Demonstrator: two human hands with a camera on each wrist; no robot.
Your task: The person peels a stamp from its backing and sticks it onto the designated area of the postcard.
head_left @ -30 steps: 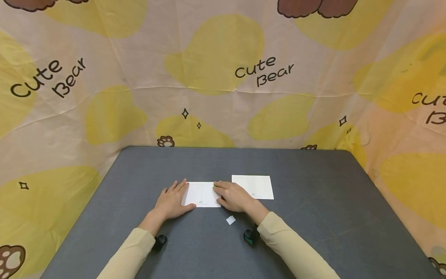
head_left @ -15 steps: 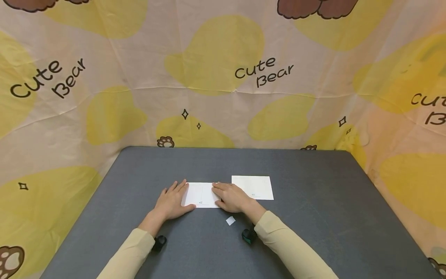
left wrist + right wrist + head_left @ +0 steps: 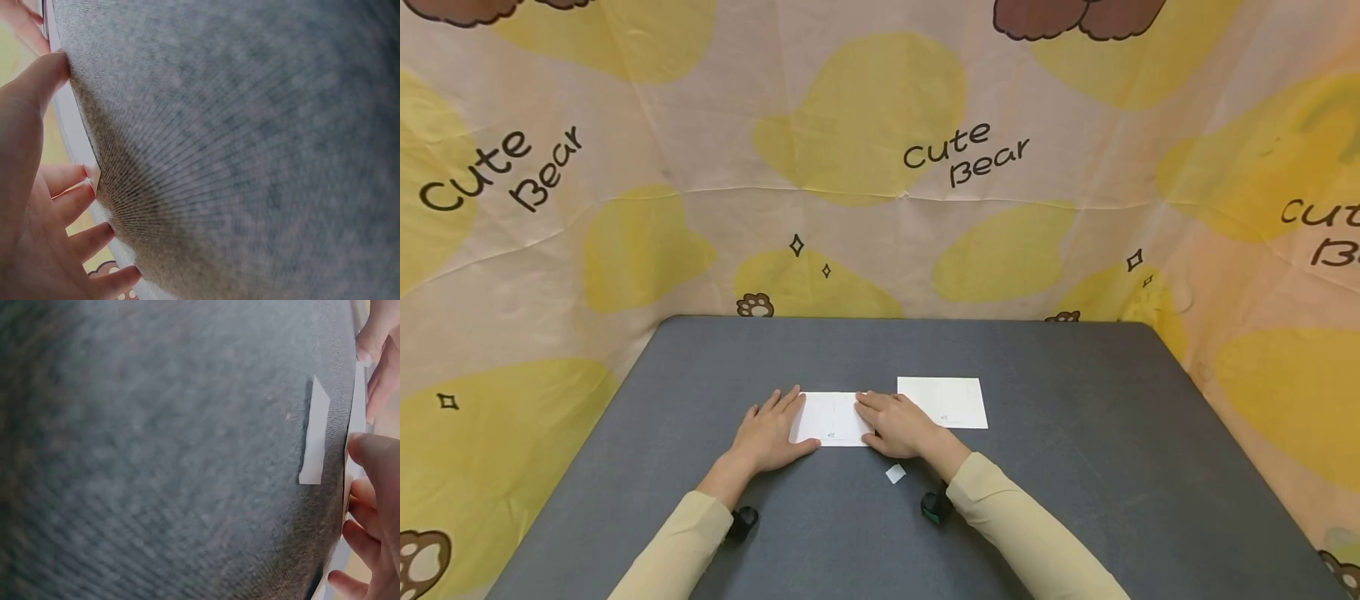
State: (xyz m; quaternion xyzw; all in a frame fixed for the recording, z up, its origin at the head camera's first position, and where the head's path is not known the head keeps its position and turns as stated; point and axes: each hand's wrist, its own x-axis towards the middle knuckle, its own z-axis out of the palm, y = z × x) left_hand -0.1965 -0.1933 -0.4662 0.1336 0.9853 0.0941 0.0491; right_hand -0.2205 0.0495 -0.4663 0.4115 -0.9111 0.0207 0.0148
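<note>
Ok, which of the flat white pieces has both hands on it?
The white rectangular card with left hand and right hand on opposite ends. The other white rectangular card is farther right and back, the small white scrap on the near side.

Head view forward-down (others close)

The cloth (image 3: pixel 857 158) reads "Cute Bear" in black, whole at left and centre; at the right edge of the head view only "Cut" and "B" show. The left card (image 3: pixel 831 414) and right card (image 3: pixel 943 398) are each marked too small to read.
</note>
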